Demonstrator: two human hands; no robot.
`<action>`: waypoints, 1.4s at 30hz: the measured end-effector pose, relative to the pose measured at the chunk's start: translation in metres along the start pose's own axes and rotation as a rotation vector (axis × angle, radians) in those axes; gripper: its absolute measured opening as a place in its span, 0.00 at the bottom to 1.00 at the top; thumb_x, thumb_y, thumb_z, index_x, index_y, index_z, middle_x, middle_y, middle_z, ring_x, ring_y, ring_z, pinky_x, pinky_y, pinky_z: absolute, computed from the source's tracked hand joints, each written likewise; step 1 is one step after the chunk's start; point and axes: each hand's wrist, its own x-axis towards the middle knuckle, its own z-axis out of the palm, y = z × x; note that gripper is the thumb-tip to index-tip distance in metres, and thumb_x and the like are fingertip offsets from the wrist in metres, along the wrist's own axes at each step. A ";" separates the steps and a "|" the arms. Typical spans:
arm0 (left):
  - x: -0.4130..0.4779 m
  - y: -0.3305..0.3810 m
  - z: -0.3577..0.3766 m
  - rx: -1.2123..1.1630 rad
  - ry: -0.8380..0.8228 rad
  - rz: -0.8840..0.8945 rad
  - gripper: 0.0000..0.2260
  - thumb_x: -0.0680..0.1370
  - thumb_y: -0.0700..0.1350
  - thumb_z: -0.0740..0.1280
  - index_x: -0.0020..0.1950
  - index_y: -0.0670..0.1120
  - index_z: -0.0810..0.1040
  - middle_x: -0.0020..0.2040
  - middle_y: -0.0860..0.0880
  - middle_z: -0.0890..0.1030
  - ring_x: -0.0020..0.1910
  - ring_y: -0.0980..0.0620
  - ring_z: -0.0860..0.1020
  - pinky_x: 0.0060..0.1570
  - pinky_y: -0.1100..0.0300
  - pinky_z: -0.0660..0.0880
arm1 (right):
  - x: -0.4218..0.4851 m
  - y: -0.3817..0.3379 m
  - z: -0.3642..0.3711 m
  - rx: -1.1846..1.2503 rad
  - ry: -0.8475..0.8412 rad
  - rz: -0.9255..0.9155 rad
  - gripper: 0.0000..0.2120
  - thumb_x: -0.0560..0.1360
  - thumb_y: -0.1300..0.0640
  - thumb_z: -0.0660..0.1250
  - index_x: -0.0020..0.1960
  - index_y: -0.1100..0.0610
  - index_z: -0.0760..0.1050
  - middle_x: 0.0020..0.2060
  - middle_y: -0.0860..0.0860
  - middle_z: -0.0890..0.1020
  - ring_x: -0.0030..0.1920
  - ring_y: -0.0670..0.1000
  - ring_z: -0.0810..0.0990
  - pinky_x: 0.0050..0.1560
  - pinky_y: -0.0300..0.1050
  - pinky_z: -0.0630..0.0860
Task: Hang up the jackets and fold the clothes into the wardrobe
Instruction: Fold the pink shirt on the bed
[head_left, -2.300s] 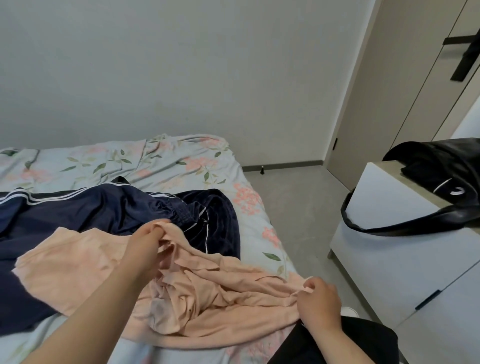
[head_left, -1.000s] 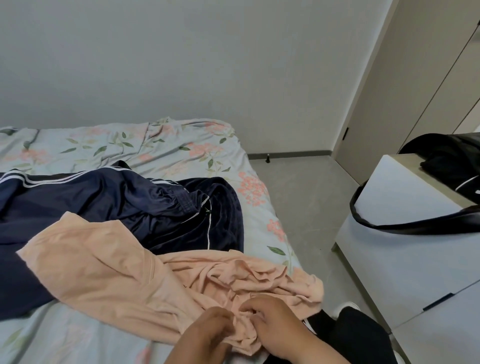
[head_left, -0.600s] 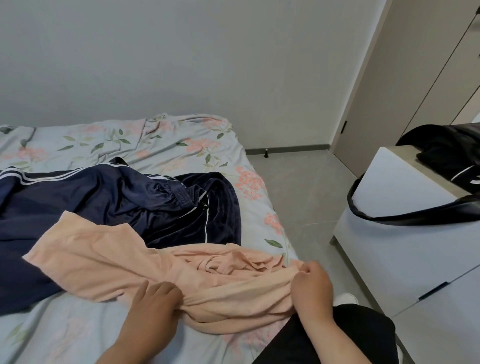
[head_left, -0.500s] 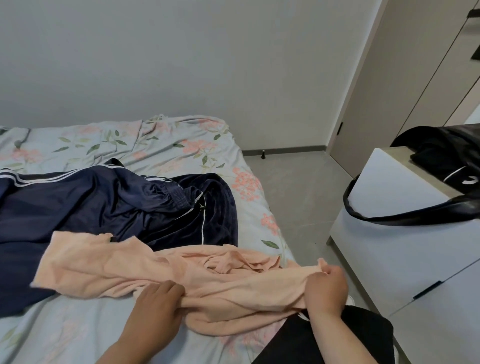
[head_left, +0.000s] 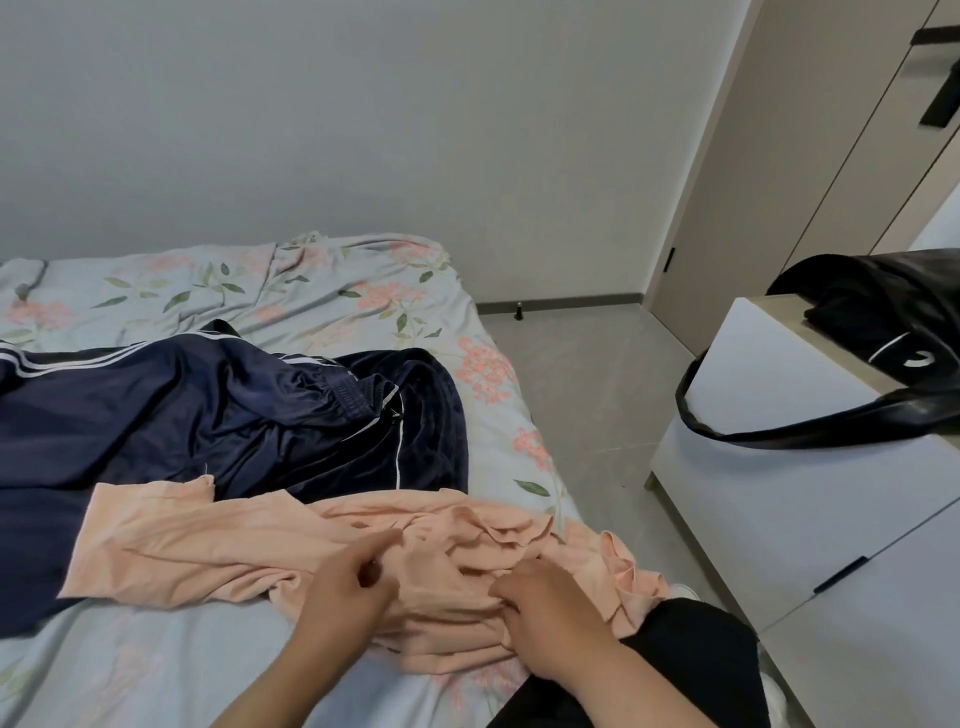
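While peach garment lies crumpled at near edge of bed, sleeve over navy tracksuit, right hand curls fingers into bunched middle, gripping fold; left hand half-curled just beside, forefinger on cloth, grip cannot be told

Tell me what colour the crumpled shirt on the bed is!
The shirt is plain peach-pink; clearest in the head view.

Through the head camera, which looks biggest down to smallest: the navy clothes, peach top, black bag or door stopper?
1. Navy clothes and peach top: too alike to rank, both partly covered.
2. Black bag, cut off by the frame.
3. Door stopper, smallest.
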 end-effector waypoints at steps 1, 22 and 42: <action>0.004 0.004 -0.004 -0.067 0.018 -0.027 0.23 0.72 0.28 0.67 0.52 0.56 0.82 0.36 0.50 0.79 0.35 0.55 0.76 0.39 0.63 0.75 | -0.001 0.002 -0.002 -0.008 0.038 0.016 0.11 0.74 0.60 0.58 0.49 0.54 0.79 0.47 0.50 0.78 0.51 0.53 0.73 0.52 0.46 0.70; 0.028 0.031 0.028 0.220 -0.179 0.108 0.15 0.70 0.46 0.74 0.54 0.57 0.78 0.49 0.56 0.82 0.49 0.59 0.78 0.55 0.59 0.76 | -0.004 -0.001 -0.023 1.212 0.206 0.480 0.20 0.73 0.72 0.57 0.49 0.56 0.85 0.48 0.54 0.87 0.53 0.55 0.84 0.56 0.49 0.79; 0.043 -0.013 -0.025 0.674 -0.416 0.139 0.15 0.64 0.60 0.68 0.39 0.50 0.79 0.42 0.54 0.79 0.43 0.60 0.77 0.43 0.63 0.74 | -0.006 0.006 -0.039 1.600 0.236 0.511 0.10 0.67 0.58 0.75 0.47 0.62 0.85 0.49 0.64 0.84 0.50 0.63 0.85 0.50 0.53 0.81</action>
